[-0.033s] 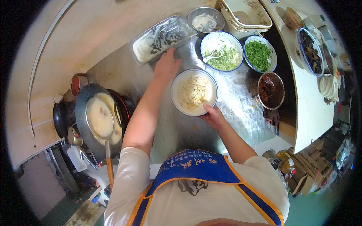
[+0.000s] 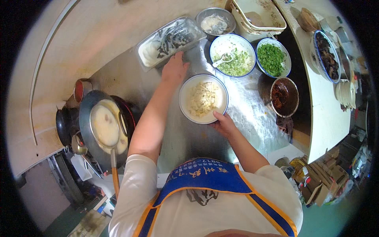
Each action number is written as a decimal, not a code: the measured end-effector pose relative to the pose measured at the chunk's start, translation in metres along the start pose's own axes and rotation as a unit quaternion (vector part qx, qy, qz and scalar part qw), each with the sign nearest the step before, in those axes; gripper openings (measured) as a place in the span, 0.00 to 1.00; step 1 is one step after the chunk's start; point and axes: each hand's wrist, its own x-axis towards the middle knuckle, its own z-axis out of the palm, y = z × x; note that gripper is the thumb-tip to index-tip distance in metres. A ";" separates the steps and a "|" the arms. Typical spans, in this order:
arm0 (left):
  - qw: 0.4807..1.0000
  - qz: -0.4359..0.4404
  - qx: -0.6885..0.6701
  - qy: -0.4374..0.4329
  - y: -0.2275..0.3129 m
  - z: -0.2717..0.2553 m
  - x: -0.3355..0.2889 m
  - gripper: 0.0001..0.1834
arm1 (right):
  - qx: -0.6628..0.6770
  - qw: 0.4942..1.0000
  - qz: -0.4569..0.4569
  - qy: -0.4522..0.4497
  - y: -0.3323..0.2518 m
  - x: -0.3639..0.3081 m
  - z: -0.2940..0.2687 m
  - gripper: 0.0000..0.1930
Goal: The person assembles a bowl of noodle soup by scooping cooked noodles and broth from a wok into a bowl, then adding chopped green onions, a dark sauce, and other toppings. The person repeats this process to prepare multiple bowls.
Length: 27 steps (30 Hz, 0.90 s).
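Observation:
My right hand point(image 2: 224, 124) grips the near right rim of a white, blue-edged bowl point(image 2: 185, 106), its thumb on top and its fingers underneath. Pale chopped pieces point(image 2: 204, 96) lie heaped in the bowl. Stretched farther forward, my left hand point(image 2: 175, 71) rests its fingertips at the near side of a rectangular clear container point(image 2: 143, 62), thumb apart. White paste and dark smears coat the inside of that container. Beyond the bowl are a bowl of pale green chopped vegetable point(image 2: 237, 63) with a white spoon point(image 2: 222, 60) and a bowl of chopped greens point(image 2: 270, 58).
At the left, a wok point(image 2: 87, 126) of pale liquid holds a wooden-handled strainer point(image 2: 113, 166). A metal bowl point(image 2: 200, 16) and white tubs point(image 2: 272, 29) stand at the back. To the right are a pot of dark red paste point(image 2: 281, 96) and a shelf point(image 2: 325, 130) with stacked plates point(image 2: 345, 94).

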 end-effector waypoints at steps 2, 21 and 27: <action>0.998 -0.021 0.042 -0.033 -0.004 0.009 0.016 0.19 | -0.003 1.000 0.014 0.028 -0.003 0.003 0.002 0.29; 0.996 -0.055 -0.059 0.042 0.019 0.008 0.060 0.13 | 0.052 0.996 0.006 0.071 -0.022 0.072 0.068 0.24; 0.958 -0.097 -0.255 0.085 0.020 0.001 0.043 0.13 | 0.042 0.997 -0.013 0.063 -0.020 0.086 0.076 0.24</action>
